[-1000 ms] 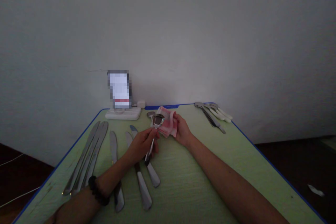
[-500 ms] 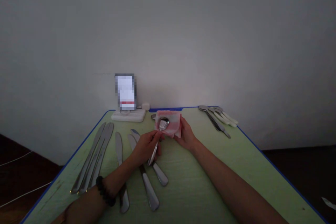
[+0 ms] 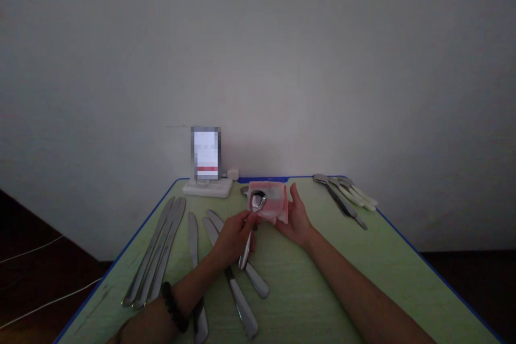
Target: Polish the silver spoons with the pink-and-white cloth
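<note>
- Left hand (image 3: pixel 234 234): fingers pinching a metal spoon (image 3: pixel 258 201) by its neck, bowl showing before a pink cloth (image 3: pixel 277 193), above the desk (image 3: pixel 298 290), towards the far edge.
- Right hand (image 3: pixel 299 221): thumb standing off the cloth, other fingers partly hidden behind; cannot tell if gripping.
- Knives (image 3: pixel 161 250) lying along the left edge.
- Lit screen (image 3: pixel 207 153) standing by the far left corner, writing pixelated, unreadable.

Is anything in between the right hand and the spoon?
Yes, the cloth. It covers fingers of the right hand, and the bowl of the spoon is in front of it. The left hand holds the spoon directly.
</note>
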{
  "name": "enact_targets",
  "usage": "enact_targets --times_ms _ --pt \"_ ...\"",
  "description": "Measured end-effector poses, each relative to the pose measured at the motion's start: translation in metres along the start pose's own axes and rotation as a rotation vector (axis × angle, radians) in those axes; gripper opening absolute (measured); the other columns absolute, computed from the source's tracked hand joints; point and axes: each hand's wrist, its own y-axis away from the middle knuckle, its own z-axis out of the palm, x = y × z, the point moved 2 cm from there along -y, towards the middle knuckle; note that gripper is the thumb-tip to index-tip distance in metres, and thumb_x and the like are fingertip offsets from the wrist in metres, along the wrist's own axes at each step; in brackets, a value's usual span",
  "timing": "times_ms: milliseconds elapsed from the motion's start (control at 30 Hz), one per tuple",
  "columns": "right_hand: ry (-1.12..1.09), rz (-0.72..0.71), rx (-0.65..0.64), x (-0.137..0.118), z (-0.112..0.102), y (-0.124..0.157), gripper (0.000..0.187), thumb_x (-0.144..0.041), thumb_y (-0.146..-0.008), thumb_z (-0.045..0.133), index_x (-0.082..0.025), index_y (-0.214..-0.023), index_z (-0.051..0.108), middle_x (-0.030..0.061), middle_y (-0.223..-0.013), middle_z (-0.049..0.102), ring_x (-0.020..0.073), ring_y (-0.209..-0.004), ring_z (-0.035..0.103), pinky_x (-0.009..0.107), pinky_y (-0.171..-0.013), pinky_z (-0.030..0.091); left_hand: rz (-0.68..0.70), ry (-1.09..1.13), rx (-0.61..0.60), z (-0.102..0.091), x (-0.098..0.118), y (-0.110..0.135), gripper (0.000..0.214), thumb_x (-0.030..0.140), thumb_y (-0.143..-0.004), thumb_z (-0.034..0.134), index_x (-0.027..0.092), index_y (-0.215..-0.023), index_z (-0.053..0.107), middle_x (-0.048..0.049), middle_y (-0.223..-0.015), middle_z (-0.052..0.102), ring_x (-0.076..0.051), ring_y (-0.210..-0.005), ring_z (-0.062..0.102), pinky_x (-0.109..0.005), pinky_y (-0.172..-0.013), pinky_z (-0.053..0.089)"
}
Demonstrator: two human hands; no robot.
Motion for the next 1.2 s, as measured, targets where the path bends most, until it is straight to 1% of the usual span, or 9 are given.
enact_targets --times_ms 167,300,433,567,767,900,1067,1133,1200 --pt "0.112 0.024 0.022 0.008 -0.008 -0.005 0.028 -0.042 -0.078 0.059 -0.015 -0.085 0.064 0.0045 -0.074 0.069 0.0160 -0.070 0.064 0.029 -0.068 0.050 0.023 -0.063 -0.016 0.000 0.000 0.001 0.036 0.046 -0.086 0.035 0.019 -0.075 0.056 0.0064 -0.037 0.047 -0.014 -0.035 0.047 -0.022 -0.041 0.034" --pt "0.161 -0.003 0.078 0.009 -0.012 -0.003 0.025 -0.037 -0.075 0.065 -0.014 -0.083 0.064 0.0021 -0.070 0.067 0.0114 -0.059 0.060 0.023 -0.058 0.048 0.082 -0.153 -0.023 -0.001 0.002 0.001 0.035 0.043 -0.086 0.036 0.019 -0.074 0.058 0.0042 -0.044 0.053 -0.015 -0.042 0.051 -0.023 -0.047 0.035" --pt "0.195 -0.024 0.094 0.010 -0.012 -0.002 0.028 -0.028 -0.066 0.073 -0.015 -0.089 0.064 0.0015 -0.077 0.069 0.0107 -0.066 0.062 0.020 -0.059 0.046 0.180 -0.303 -0.051 0.000 0.006 0.003 0.036 0.040 -0.086 0.038 0.018 -0.064 0.056 0.0009 -0.053 0.057 -0.014 -0.049 0.053 -0.022 -0.050 0.034" --pt "0.229 -0.049 0.056 0.010 -0.011 -0.003 0.033 -0.019 -0.058 0.077 -0.015 -0.089 0.064 0.0006 -0.077 0.069 0.0107 -0.065 0.062 0.020 -0.060 0.045 0.192 -0.367 -0.161 0.000 0.009 0.006 0.035 0.037 -0.087 0.037 0.017 -0.062 0.053 0.0035 -0.047 0.052 -0.011 -0.044 0.048 -0.020 -0.049 0.033" --pt "0.126 -0.231 0.222 0.005 -0.020 -0.009 0.031 -0.020 -0.057 0.078 -0.020 -0.084 0.063 -0.0020 -0.077 0.069 0.0110 -0.068 0.062 0.022 -0.068 0.047 0.342 -0.549 -0.336 -0.006 0.012 0.014 0.036 0.030 -0.081 0.047 0.015 -0.049 0.047 0.0078 -0.043 0.032 -0.005 -0.041 0.030 -0.018 -0.044 0.021" --pt "0.130 -0.225 0.218 0.006 -0.022 -0.011 0.029 -0.018 -0.058 0.077 -0.019 -0.083 0.063 -0.0015 -0.078 0.069 0.0109 -0.068 0.062 0.022 -0.067 0.047 0.434 -0.634 -0.433 -0.011 0.017 0.015 0.040 0.026 -0.082 0.048 0.014 -0.044 0.042 0.0083 -0.042 0.021 -0.005 -0.040 0.022 -0.020 -0.044 0.019" --pt "0.121 -0.233 0.238 0.005 -0.020 -0.010 0.030 -0.018 -0.057 0.077 -0.018 -0.084 0.064 -0.0009 -0.078 0.070 0.0112 -0.069 0.063 0.022 -0.067 0.048 0.394 -0.769 -0.613 -0.025 0.032 0.018 0.039 0.033 -0.085 0.046 0.015 -0.051 0.053 0.0062 -0.043 0.036 -0.007 -0.041 0.034 -0.020 -0.046 0.025" --pt "0.119 -0.231 0.239 0.004 -0.018 -0.010 0.029 -0.018 -0.057 0.077 -0.018 -0.083 0.064 -0.0002 -0.078 0.070 0.0118 -0.070 0.064 0.023 -0.068 0.049 0.370 -0.780 -0.720 -0.032 0.039 0.026 0.026 0.031 -0.084 0.048 0.017 -0.067 0.061 0.0035 -0.055 0.053 -0.009 -0.049 0.046 -0.020 -0.048 0.030" --pt "0.121 -0.226 0.235 0.004 -0.018 -0.011 0.028 -0.019 -0.057 0.077 -0.018 -0.083 0.065 0.0002 -0.079 0.070 0.0116 -0.070 0.064 0.023 -0.069 0.049 0.383 -0.803 -0.711 -0.035 0.044 0.038 0.022 0.032 -0.086 0.047 0.019 -0.080 0.063 -0.0002 -0.070 0.062 -0.013 -0.063 0.055 -0.022 -0.060 0.040"
